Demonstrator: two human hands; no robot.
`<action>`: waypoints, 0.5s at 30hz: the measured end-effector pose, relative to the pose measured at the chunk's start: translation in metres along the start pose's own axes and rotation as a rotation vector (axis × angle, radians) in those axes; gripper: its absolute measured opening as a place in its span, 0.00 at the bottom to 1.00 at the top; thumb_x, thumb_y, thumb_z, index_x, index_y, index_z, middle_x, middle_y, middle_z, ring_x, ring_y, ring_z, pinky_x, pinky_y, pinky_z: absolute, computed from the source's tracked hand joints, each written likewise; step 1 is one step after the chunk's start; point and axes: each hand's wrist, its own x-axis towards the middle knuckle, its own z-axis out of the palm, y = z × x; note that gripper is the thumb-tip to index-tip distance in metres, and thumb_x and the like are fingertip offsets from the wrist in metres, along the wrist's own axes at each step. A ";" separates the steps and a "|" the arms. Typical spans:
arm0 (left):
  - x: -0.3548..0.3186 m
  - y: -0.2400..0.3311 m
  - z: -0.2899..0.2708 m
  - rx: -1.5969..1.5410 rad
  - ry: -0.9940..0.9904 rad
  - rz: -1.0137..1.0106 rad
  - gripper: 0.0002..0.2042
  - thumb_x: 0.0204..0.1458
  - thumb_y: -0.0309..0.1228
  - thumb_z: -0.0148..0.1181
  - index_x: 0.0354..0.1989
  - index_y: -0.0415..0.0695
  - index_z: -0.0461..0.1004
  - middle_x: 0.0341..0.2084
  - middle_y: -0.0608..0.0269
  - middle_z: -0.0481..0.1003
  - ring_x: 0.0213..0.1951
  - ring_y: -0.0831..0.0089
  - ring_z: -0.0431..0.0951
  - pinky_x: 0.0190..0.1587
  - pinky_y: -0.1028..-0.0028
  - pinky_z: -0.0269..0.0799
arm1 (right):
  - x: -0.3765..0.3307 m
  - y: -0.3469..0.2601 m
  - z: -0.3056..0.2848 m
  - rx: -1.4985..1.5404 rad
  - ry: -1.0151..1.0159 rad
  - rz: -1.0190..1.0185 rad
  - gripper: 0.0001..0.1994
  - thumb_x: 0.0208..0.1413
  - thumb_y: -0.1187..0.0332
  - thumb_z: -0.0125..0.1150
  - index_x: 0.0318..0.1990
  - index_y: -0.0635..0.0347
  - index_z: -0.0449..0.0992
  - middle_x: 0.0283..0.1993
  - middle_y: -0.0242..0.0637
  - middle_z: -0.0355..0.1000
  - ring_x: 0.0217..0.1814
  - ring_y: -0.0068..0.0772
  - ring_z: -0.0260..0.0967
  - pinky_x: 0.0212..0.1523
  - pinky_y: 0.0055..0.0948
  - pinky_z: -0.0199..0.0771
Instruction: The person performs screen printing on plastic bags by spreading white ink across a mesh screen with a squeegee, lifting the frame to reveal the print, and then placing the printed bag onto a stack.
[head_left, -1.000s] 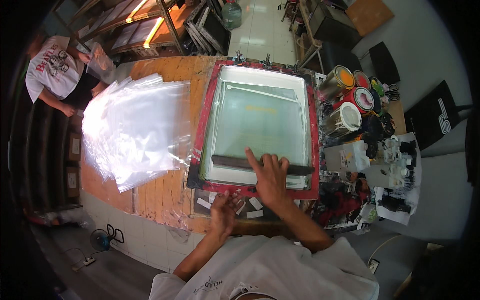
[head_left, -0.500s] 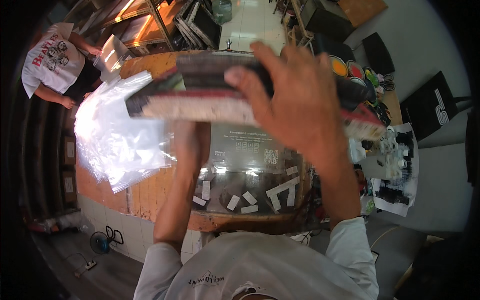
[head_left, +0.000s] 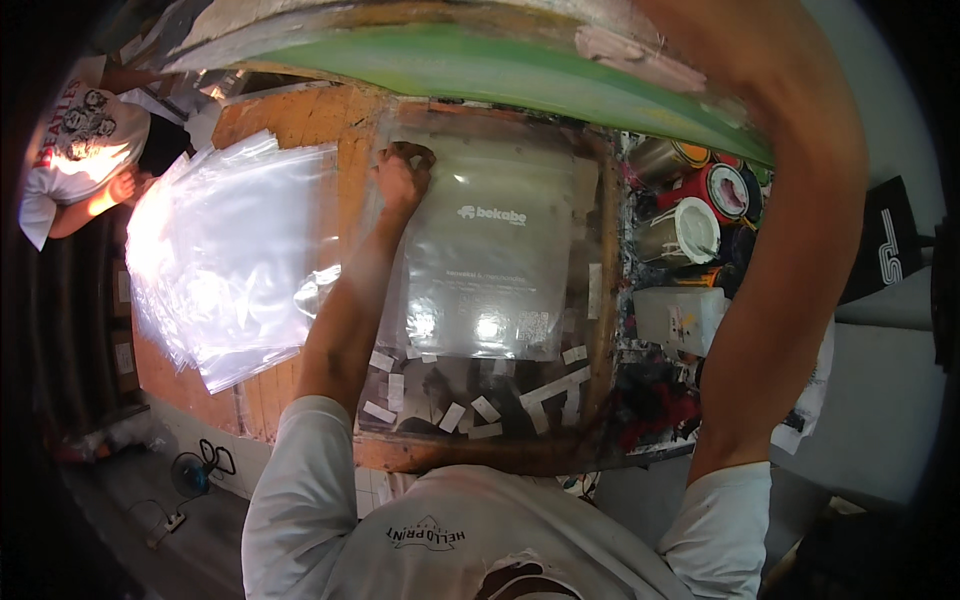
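Note:
A clear plastic bag (head_left: 490,265) with white print lies flat on the dark printing board (head_left: 415,400). At the bag's upper left corner my left hand (head_left: 402,180) has its fingers curled and pinched on the plastic edge. Above the board a screen printing frame (head_left: 450,65) with green mesh stands raised and tilted. My right hand (head_left: 695,25) is up at the frame's right part, against the top edge of the view; it holds the frame up, though its fingertips are out of sight. My right forearm crosses in front of the ink containers.
A pile of clear plastic bags (head_left: 240,250) lies on the wooden table, left of the board. Open ink cans (head_left: 695,230) and a translucent plastic container (head_left: 680,318) stand at the right. Pale tape strips (head_left: 485,408) dot the board's near part. Another person (head_left: 100,140) stands at the far left.
The screen frame has gone up and tilted, with my right hand rising along with it, uncovering the printed bag. My left hand has moved away from me to the bag's upper left corner.

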 end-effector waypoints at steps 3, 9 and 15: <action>-0.003 0.028 -0.021 -0.568 -0.147 -0.115 0.10 0.58 0.31 0.63 0.45 0.42 0.82 0.40 0.55 0.82 0.39 0.60 0.84 0.41 0.64 0.79 | 0.008 0.019 0.016 -0.118 0.133 -0.125 0.29 0.70 0.42 0.42 0.52 0.57 0.82 0.45 0.46 0.80 0.51 0.41 0.77 0.56 0.40 0.74; -0.016 0.020 -0.128 -0.757 0.051 -0.321 0.12 0.62 0.24 0.60 0.49 0.28 0.77 0.42 0.50 0.81 0.38 0.63 0.86 0.38 0.72 0.82 | 0.046 0.056 0.017 -0.206 0.145 -0.284 0.31 0.71 0.42 0.39 0.54 0.59 0.80 0.48 0.46 0.80 0.54 0.44 0.77 0.61 0.47 0.73; -0.065 -0.162 -0.275 -0.826 0.647 -0.456 0.12 0.60 0.22 0.62 0.48 0.26 0.74 0.38 0.46 0.80 0.37 0.56 0.86 0.39 0.66 0.86 | 0.050 0.076 0.041 -0.004 0.217 -0.471 0.28 0.67 0.43 0.53 0.51 0.63 0.79 0.41 0.39 0.78 0.47 0.33 0.73 0.54 0.30 0.67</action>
